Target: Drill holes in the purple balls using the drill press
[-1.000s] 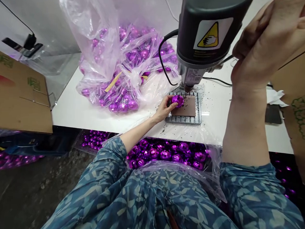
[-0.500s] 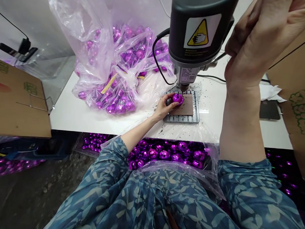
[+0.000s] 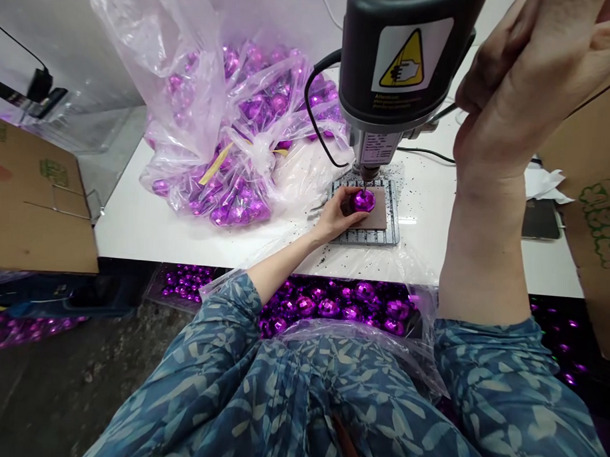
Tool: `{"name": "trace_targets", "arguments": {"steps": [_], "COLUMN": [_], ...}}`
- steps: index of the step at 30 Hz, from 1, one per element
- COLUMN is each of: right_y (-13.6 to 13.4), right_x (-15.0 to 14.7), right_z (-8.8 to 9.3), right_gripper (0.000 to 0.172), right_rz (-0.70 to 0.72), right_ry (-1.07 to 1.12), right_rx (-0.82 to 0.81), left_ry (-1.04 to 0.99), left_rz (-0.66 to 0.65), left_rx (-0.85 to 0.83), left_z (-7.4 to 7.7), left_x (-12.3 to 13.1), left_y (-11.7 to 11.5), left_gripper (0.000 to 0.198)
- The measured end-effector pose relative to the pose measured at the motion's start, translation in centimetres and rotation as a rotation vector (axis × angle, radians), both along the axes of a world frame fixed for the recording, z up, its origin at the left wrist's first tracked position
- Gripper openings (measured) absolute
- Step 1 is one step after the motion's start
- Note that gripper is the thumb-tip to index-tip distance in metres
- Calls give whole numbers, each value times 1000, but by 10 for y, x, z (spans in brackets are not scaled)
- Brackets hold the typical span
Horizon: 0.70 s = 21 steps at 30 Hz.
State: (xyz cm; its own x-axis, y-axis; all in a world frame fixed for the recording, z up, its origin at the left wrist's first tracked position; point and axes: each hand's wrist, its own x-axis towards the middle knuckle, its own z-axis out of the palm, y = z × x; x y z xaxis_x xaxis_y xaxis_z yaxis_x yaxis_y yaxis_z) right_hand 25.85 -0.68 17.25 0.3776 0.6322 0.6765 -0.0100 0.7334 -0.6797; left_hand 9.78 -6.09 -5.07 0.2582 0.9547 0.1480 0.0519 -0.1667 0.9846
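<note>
The purple ball (image 3: 364, 201) is round and very shiny, with bright pinkish spots where the light hits it and darker purple around them. It sits on a flat brown board (image 3: 378, 218), under the drill (image 3: 411, 65), and the thin drill bit points down right at its top. The left hand (image 3: 331, 217) pinches the ball from the side, thumb in front and fingers behind. Under the board is a gray metal plate (image 3: 393, 235) with slots, and little dark crumbs are spread around it on the white table (image 3: 134, 239). Up high, the right hand (image 3: 533, 83) has its fingers curled in at the end of a dark bar (image 3: 445, 112); they seem wrapped around it, but the hand hides that part. A big clear bag (image 3: 260, 153) full of purple balls lies on the table to the left.
</note>
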Motion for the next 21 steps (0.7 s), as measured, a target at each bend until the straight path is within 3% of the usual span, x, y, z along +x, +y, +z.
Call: {"name": "trace_targets", "arguments": {"steps": [6, 10, 21], "right_y": [-28, -45, -29], "right_x": [-3, -4, -1], "right_z": [-21, -37, -71], "right_gripper": [64, 77, 75], "right_rz": [-25, -49, -85], "right_ry": [35, 51, 127], "right_rx": [160, 176, 387], "left_ry": [-60, -54, -52], "left_rz": [4, 0, -11], "left_rx": [-28, -12, -11], "left_z": [4, 3, 2], "left_x": [1, 1, 0], "left_y": [-2, -1, -1], "left_gripper": [56, 52, 55]}}
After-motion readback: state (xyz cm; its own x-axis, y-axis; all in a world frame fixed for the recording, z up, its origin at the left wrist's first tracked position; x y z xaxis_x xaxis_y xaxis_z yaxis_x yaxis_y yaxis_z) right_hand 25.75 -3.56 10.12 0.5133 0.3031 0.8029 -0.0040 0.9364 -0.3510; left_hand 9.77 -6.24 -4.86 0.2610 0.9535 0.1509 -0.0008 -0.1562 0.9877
